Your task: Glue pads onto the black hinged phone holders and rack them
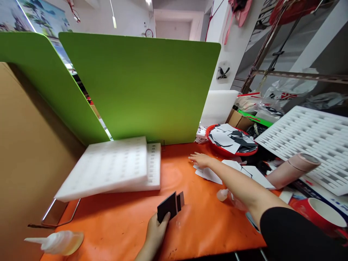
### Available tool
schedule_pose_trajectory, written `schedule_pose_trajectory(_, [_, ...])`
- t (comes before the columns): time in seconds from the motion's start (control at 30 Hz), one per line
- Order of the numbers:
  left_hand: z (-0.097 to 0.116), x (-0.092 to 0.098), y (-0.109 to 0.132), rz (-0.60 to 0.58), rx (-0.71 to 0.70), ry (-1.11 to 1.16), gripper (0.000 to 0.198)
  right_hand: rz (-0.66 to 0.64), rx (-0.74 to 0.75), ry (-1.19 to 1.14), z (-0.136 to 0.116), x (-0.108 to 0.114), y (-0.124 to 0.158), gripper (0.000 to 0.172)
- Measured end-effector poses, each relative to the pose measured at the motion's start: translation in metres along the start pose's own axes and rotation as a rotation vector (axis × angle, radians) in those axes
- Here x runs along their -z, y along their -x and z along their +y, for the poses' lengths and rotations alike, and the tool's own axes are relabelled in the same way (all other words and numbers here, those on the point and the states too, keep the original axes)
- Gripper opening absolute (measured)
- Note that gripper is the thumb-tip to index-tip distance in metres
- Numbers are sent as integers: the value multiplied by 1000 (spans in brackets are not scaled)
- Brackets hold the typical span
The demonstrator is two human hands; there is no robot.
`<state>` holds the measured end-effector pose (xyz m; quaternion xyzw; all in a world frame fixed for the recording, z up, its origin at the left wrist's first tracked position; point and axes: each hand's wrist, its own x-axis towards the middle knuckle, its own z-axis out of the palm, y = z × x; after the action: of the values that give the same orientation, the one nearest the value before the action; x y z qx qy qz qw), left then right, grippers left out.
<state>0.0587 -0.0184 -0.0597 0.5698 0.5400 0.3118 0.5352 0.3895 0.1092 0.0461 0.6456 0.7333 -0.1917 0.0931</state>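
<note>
Low in the middle, my left hand (158,227) grips a few small rectangular cards (166,207), dark grey on the face towards me, with the thumb pressed on the front one. The cards stand fanned slightly apart above the orange table cover (179,170). My right arm stretches forward across the table, and my right hand (200,160) hovers over or touches white sheets (210,176); I cannot tell which. Its fingers are extended and hold nothing I can see. Just beyond that hand sits a red basin (217,146) heaped with white and black cut pieces (227,136).
White foam boards with slots (108,166) lie stacked at the left, on a wire frame (76,212). A squeeze bottle of yellowish liquid (63,242) lies front left. A small bottle (222,195), pink tumbler (293,169) and red mug (317,215) are right. Green panels (141,87) stand behind.
</note>
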Motion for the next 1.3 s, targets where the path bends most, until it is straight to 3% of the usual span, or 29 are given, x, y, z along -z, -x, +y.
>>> schedule_pose_trajectory(0.13, [-2, 0, 1, -23, -47, -58, 44, -74, -40, 53, 17, -10, -1, 66])
schedule_pose_trajectory(0.27, [-4, 0, 0, -31, -42, -72, 44, -114, -29, 67, 28, -1, 3, 79])
schedule_pose_trajectory(0.4, [-3, 0, 0, -33, -49, -58, 43, -106, -12, 85, 35, 10, 10, 69])
schedule_pose_trajectory(0.5, [-1, 0, 1, -21, -69, -98, 42, -170, -19, 116, 36, 2, 20, 61])
schedule_pose_trajectory(0.6, [-1, -1, 0, -3, -70, -125, 41, -208, -19, 126, 40, -11, 27, 41])
schedule_pose_trajectory(0.67, [-2, -2, 0, 22, -69, -139, 40, -229, -47, 115, 45, -12, 22, 30])
schedule_pose_trajectory(0.73, [-4, -2, -1, 47, -77, -151, 41, -236, -99, 90, 54, -8, 12, 30])
schedule_pose_trajectory(0.87, [-4, -3, -1, 53, -72, -184, 39, -194, -259, 37, 65, -1, -11, 42])
schedule_pose_trajectory(1.0, [1, -3, 0, 52, -66, -183, 38, -148, -426, -10, 54, -19, -19, 55])
schedule_pose_trajectory(1.13, [0, -4, -1, 43, -68, -191, 38, -39, -536, -75, 40, -38, -18, 84])
schedule_pose_trajectory(1.3, [-3, -5, -3, 42, -76, -190, 38, 7, -663, -196, 34, -41, -26, 114])
